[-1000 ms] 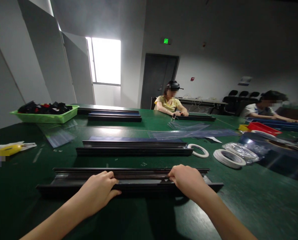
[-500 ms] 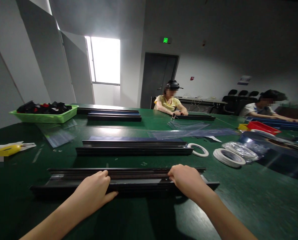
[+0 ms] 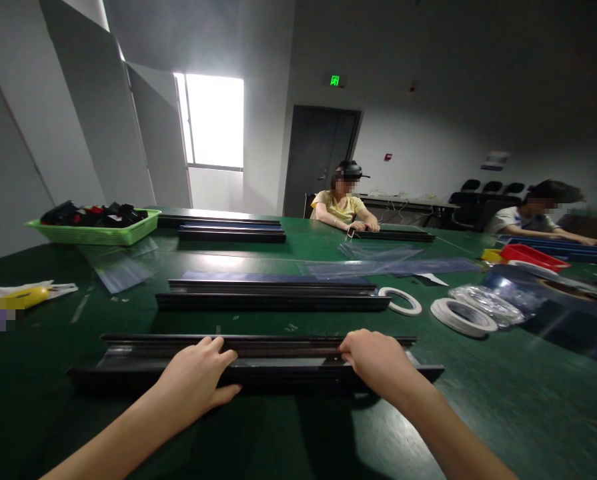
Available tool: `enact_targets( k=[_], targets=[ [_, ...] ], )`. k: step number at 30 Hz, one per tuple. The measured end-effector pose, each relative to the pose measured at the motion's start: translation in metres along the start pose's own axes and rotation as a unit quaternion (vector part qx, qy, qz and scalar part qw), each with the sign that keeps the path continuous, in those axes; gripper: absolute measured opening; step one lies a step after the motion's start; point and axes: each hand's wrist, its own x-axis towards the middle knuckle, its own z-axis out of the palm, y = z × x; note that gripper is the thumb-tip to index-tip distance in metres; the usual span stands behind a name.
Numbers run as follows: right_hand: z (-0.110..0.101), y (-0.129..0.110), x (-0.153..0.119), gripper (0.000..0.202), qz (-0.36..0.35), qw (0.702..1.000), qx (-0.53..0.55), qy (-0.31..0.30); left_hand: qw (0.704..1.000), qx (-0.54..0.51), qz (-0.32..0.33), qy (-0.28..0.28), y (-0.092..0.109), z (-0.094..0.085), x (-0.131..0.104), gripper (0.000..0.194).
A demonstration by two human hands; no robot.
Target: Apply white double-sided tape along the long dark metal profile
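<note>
A long black channel-shaped profile (image 3: 288, 380) lies crosswise on the green table right in front of me, its hollow side up. My left hand (image 3: 198, 373) grips it left of the middle, fingers reaching over the near wall into the trough and thumb low on the near side. Toward the right end, my right hand (image 3: 375, 360) is closed over the near wall, with curled fingertips inside the trough; its thumb is hidden. Between the hands a dark brownish strip (image 3: 288, 351) runs along the trough. Behind lies another black profile (image 3: 273, 303).
White tape rolls (image 3: 462, 317) and a big roll of film (image 3: 568, 320) are at right. Clear plastic sheets (image 3: 388, 267) lie further back. At left are yellow-handled pliers (image 3: 31, 297) and a green basket (image 3: 98, 233) of black parts. Two people sit across the table.
My left index finger has stretched out and lifted a little over the trough, while the thumb stays low. My right hand keeps its place on the profile. The whole view has shifted slightly.
</note>
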Motion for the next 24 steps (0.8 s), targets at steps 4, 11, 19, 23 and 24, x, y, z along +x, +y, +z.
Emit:
enact_targets(
  k=[4, 11, 19, 23, 24],
  targets=[
    [-0.003, -0.002, -0.001, 0.024, 0.000, 1.000, -0.003, 0.000, 1.000, 0.005, 0.010, 0.008, 0.001, 0.004, 0.002, 0.037],
    [-0.008, -0.004, -0.005, 0.021, 0.009, 1.000, -0.010, 0.000, 0.998, -0.005, 0.050, 0.030, 0.002, 0.013, 0.007, 0.028],
    [-0.003, 0.000, -0.003, 0.023, 0.003, 1.000, -0.016, 0.002, 0.994, -0.050, 0.092, 0.033, 0.000, 0.014, 0.008, 0.035],
    [-0.001, 0.002, -0.002, 0.023, 0.000, 1.000, -0.010, 0.007, 0.994, -0.059, 0.086, 0.026, 0.001, 0.011, 0.008, 0.032],
    [-0.001, 0.003, -0.002, 0.022, 0.001, 1.000, -0.009, 0.006, 0.994, -0.062, 0.083, 0.022, 0.002, 0.010, 0.008, 0.032]
  ],
)
